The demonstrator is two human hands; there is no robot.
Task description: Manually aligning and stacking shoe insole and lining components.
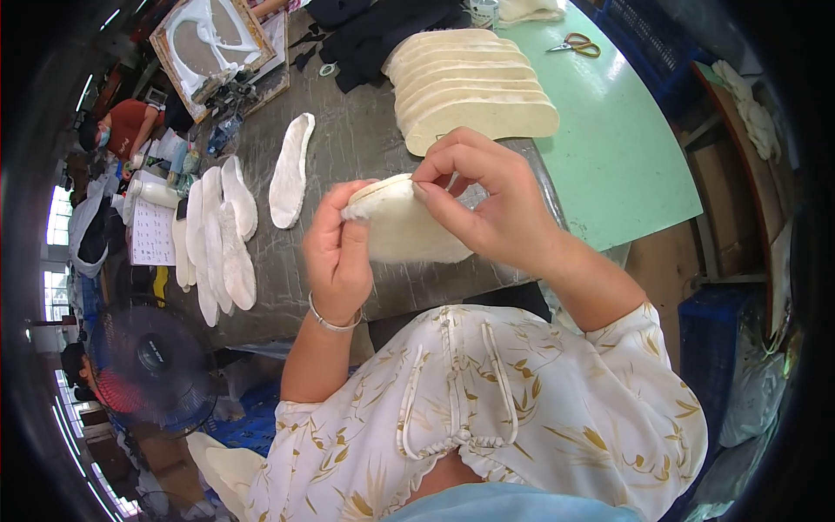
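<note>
Above the near edge of the dark table I hold a white fleece insole (413, 230) with a thin cream layer along its upper edge. My left hand (337, 252) is closed on its left end, thumb on the fleece side and fingers behind. My right hand (491, 196) pinches the upper edge between thumb and fingertips; part of the insole is hidden behind this hand. Just beyond the right hand lies a fanned row of several cream insole-shaped pieces (483, 120). A single fleece insole (291, 171) lies left of my hands, and several more fleece insoles (211, 235) overlap farther left.
Scissors (576, 45) lie on the green tabletop (609, 165) at the right. Black cloth (383, 39) and a framed screen (213, 43) are at the back. A fan (152, 361) stands at lower left. Another person (130, 126) sits at far left. Blue crates (713, 348) flank the right side.
</note>
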